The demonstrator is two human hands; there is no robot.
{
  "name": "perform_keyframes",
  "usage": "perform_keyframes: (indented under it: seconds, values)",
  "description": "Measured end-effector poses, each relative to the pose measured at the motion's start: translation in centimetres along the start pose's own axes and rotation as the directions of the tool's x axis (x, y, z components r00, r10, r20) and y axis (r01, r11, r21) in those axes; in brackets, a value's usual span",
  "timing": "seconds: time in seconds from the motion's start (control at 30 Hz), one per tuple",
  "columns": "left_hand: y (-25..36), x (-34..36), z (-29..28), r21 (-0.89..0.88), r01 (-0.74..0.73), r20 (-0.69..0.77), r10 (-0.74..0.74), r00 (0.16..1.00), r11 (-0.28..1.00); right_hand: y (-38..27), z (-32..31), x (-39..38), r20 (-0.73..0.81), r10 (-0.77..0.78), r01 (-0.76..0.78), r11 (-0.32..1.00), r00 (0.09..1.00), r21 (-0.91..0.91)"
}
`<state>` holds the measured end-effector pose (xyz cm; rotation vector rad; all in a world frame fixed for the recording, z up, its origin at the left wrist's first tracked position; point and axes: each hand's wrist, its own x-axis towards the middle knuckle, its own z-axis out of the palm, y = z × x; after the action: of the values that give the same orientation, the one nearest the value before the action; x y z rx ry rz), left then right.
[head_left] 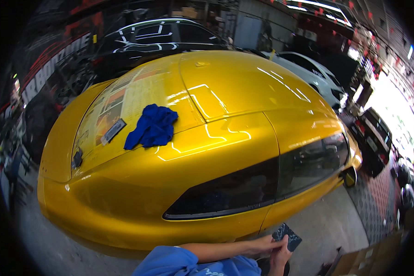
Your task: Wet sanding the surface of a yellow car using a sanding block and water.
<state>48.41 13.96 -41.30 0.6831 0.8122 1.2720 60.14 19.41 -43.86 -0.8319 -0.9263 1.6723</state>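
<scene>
Low in the view, beside a yellow-wrapped car [207, 177], my hands are close together around a small, flat, dark square piece with pale flecks [290, 237]. My right hand [280, 255] grips it with the thumb lying over its face. The fingers of my left hand [262, 244] are closed at its near left corner and partly overlap the right hand. On the car's rear part rests a crumpled blue cloth [152, 126]. Left of the cloth lies a grey rectangular pad or card [113, 131], and further left a small dark crumpled item [77, 158].
Printed paper [119, 96] covers the rear window area. The car's side mirror [349, 176] sticks out at right. A cardboard box [370, 257] stands lower right. Behind are a black car [161, 39], a white car [303, 64] and another dark vehicle [371, 138].
</scene>
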Motion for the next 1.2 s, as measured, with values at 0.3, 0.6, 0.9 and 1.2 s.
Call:
perform_keyframes:
  seconds: [0.3, 0.6, 0.9, 1.2]
  values:
    - [3.6, -0.1, 0.3, -0.375, 0.031, -0.037, -0.048, 0.998, 0.926, -7.9, 1.7, -5.2, -0.135, 0.06, -0.07, 0.995, 0.989, -0.073]
    - [2.1, -0.3, 2.5, -0.439, 0.017, -0.08, -0.057, 0.995, 0.898, -9.4, -1.2, -5.1, -0.073, 0.03, -0.052, 0.944, 0.997, -0.327]
    - [1.1, 2.8, 4.5, -0.246, 0.004, -0.065, -0.02, 0.998, 0.969, -11.9, -5.8, -1.2, 0.068, -0.025, 0.054, 0.887, 0.997, -0.458]
    - [-2.9, 10.9, 10.8, -0.455, 0.012, 0.051, 0.013, 0.999, 0.89, -13.9, -14.4, 6.1, 0.144, 0.09, -0.072, 0.989, 0.985, -0.129]
